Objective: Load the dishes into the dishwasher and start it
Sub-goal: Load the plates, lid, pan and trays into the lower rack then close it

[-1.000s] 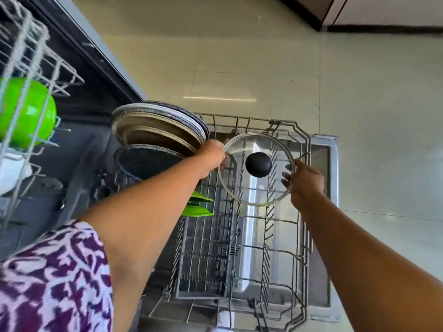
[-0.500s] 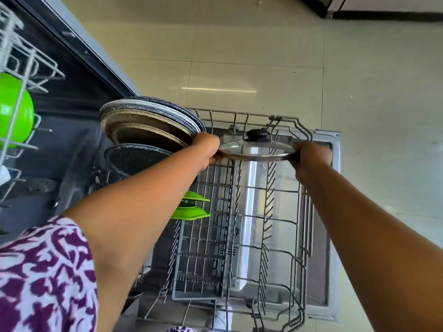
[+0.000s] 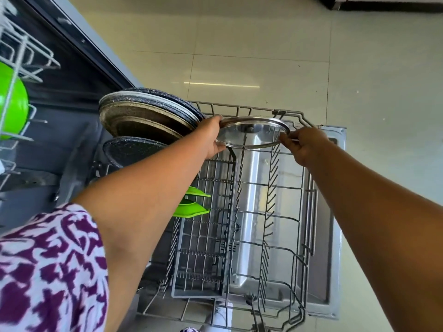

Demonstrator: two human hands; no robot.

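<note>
A round glass lid (image 3: 259,134) with a metal rim is held tilted above the far end of the pulled-out lower rack (image 3: 271,212); its underside faces me and the knob is hidden. My left hand (image 3: 211,137) grips the lid's left edge. My right hand (image 3: 304,144) pinches its right edge. Several large plates (image 3: 148,118) stand on edge at the rack's far left, with a dark speckled plate (image 3: 129,149) in front of them. Two green plates (image 3: 191,207) stick out from under my left arm.
The open dishwasher door (image 3: 335,212) lies flat beneath the rack. A grey cutlery basket (image 3: 201,259) sits in the rack's near left. The upper rack (image 3: 24,56) at far left holds a green bowl (image 3: 12,104). Pale tiled floor (image 3: 263,56) lies beyond.
The lid has been flipped: it faced me knob-first, then lay flat with the knob up, and now shows its underside. Both hands kept hold of its edges.
</note>
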